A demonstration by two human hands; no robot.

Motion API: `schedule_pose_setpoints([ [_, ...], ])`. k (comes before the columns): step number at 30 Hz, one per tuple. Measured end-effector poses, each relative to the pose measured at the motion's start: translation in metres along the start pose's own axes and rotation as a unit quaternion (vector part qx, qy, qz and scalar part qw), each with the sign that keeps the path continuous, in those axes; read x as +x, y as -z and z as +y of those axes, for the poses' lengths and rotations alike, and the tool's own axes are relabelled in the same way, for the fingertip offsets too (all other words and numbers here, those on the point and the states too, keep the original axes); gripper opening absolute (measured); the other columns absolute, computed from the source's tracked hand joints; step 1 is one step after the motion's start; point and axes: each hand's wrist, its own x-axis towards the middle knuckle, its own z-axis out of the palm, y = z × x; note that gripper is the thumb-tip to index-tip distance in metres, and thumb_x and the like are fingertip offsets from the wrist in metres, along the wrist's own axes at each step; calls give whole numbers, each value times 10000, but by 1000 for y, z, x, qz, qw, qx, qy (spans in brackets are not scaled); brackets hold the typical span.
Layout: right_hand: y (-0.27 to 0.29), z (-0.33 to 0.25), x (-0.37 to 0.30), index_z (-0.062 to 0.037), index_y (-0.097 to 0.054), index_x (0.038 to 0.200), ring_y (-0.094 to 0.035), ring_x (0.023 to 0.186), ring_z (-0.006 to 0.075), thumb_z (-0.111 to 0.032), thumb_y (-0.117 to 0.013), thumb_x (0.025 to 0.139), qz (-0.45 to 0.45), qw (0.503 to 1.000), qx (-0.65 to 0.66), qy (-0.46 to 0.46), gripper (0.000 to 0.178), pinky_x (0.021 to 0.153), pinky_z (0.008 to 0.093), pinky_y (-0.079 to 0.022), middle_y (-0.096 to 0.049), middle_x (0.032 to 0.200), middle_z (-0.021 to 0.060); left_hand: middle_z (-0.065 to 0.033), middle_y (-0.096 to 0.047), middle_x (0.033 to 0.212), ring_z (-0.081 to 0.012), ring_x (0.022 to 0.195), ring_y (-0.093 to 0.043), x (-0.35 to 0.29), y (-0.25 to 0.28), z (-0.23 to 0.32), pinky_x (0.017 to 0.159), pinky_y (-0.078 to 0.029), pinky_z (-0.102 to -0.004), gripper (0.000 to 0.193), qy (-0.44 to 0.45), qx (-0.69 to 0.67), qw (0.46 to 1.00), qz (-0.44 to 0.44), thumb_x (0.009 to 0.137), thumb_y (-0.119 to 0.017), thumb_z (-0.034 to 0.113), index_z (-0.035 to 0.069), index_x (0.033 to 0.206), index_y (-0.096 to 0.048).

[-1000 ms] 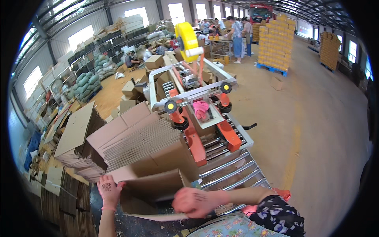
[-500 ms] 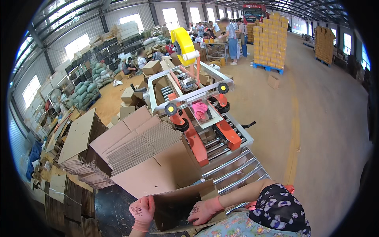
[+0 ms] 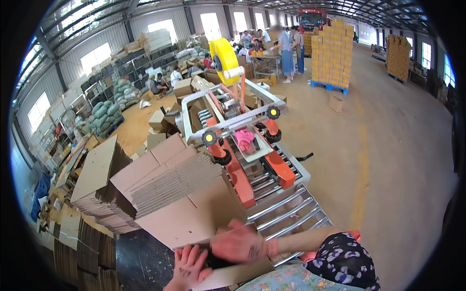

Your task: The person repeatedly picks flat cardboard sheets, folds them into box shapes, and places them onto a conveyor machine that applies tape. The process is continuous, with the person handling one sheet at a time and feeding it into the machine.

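Close to my body is an open cardboard box point(image 3: 233, 275), its dark inside partly hidden by my hands. My left hand point(image 3: 188, 267), in a pink glove, lies over the box's left side with its fingers spread. My right hand point(image 3: 240, 245), gloved in the same pink and blurred by motion, reaches across the box's far side. Its fingers look stretched out, flat over the cardboard, and hold nothing that I can see. Just beyond the box, flattened cartons point(image 3: 179, 194) lie in a fanned stack.
A roller conveyor point(image 3: 286, 213) runs from the box to a taping machine with red side belts point(image 3: 238, 179) and a yellow tape roll point(image 3: 224, 60). More flat cartons point(image 3: 99, 182) stand at left. A pallet of yellow boxes point(image 3: 332, 58) and people at a table are farther off.
My right hand has come out of the box and moved left to its far side. My left hand has let go of the edge and spread its fingers over the box.
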Motion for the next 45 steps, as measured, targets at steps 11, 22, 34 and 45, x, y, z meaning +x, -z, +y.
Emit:
schedule_pose_setpoints([
  [11,57,-30,-167,-52,-612,1081,-508,1191,343,-230,-502,922,95,926,123,-345,263,1092,564,-263,-586,1199,123,-128,-653,942,-191,910,-612,40,-137,-56,819,-485,-333,559,412,-412,801,-141,947,-564,344,42,1388,-401],
  [22,-8,99,-179,-62,-596,1145,-459,1210,365,-255,-415,939,245,825,-277,-427,336,1093,605,-221,-577,1191,129,-166,-627,1005,-336,899,-619,293,-261,-5,837,-499,-412,238,-71,-107,968,216,903,-551,167,23,1090,-579],
  [34,-130,116,84,-98,-552,1247,-414,1300,333,-359,-661,803,-82,980,-108,-142,526,1081,602,-241,-500,1357,91,-146,-584,1204,-305,1117,-546,18,-120,-118,990,-407,-432,412,277,180,924,194,911,-576,232,16,1258,-526],
  [45,8,31,7,-98,-613,1023,-499,1238,281,-185,-592,811,-297,858,420,21,230,1086,474,-300,-590,1230,75,-147,-591,1050,-290,1052,-548,-52,-43,-159,839,-442,-434,600,514,164,823,-180,775,-628,616,35,922,-588],
])
